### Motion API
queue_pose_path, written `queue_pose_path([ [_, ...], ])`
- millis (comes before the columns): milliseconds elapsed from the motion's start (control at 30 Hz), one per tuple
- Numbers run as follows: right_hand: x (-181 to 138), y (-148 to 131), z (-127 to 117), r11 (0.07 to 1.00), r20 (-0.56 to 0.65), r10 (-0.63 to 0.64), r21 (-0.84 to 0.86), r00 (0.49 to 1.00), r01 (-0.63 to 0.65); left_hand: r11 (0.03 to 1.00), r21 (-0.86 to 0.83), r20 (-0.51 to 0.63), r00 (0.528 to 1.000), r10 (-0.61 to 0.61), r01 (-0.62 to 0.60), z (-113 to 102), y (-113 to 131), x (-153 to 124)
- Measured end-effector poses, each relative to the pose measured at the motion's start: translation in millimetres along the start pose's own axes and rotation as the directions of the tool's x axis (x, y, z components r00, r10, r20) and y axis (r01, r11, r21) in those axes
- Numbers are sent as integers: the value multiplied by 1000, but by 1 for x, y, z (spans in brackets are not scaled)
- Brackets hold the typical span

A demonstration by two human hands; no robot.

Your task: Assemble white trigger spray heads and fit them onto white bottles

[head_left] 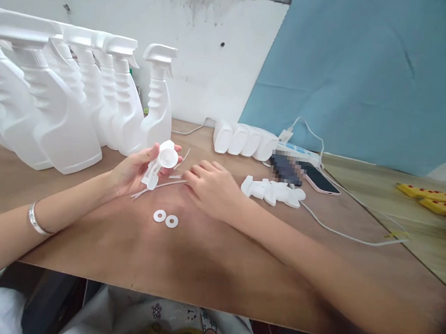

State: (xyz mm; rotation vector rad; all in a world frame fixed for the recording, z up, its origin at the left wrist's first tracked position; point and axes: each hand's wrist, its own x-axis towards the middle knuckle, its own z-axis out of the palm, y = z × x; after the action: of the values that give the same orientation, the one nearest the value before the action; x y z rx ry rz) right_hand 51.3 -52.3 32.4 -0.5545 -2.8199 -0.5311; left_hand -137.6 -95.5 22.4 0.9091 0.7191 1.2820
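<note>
My left hand (141, 164) is closed around a white trigger spray head (160, 161), its round collar opening turned up toward me. Just to its right, my right hand (210, 184) rests low on the table, fingers curled together. Its fingertips meet the ends of thin white dip tubes (157, 184), apparently pinching one; the exact grip is partly hidden. Another short tube stretch (183, 159) shows by the left fingers. In front of both hands, two flat white ring washers (166, 218) lie side by side on the brown tabletop (202, 263).
Several white spray bottles (65, 119) with trigger heads stand at the left. At the right are a row of white plastic pieces (245, 140), more white spray heads (273, 191), a phone (318, 178), a power strip (299, 152) and a trailing white cable (341, 234).
</note>
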Motion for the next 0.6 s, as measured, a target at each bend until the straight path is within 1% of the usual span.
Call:
queue_pose_path([
  [67, -18, 15, -5, 996, 63, 89, -11, 994, -88, 999, -33, -20, 999, -40, 39, 5, -1, 2],
  [133, -26, 28, -3, 991, 108, 136, -2, 985, -136, 998, -50, -57, 998, -29, 27, 7, 1, 5],
  [167, -25, 34, 0, 990, 123, 140, 5, 982, -142, 999, -50, -78, 997, -13, 9, 7, 3, 6],
  [233, -14, 42, 11, 994, 137, 105, 24, 985, -109, 999, -45, -112, 994, 18, -23, 6, 7, 7],
  [300, 6, 44, 25, 997, 118, 33, 60, 992, -40, 999, -40, -120, 992, 31, -36, 5, 9, 7],
  [400, 37, 36, 41, 983, 85, -107, 160, 991, 92, 999, -38, -126, 992, 11, -16, 4, 6, 6],
  [433, 45, 32, 45, 978, 84, -129, 176, 988, 113, 999, -34, -138, 990, -4, -1, 4, 4, 5],
  [500, 52, 26, 49, 976, 94, -140, 182, 986, 121, 999, -30, -164, 986, -38, 33, 3, -1, 5],
  [600, 44, 23, 52, 986, 122, -106, 144, 987, 88, 997, -25, -164, 984, -75, 72, 0, -7, 5],
])
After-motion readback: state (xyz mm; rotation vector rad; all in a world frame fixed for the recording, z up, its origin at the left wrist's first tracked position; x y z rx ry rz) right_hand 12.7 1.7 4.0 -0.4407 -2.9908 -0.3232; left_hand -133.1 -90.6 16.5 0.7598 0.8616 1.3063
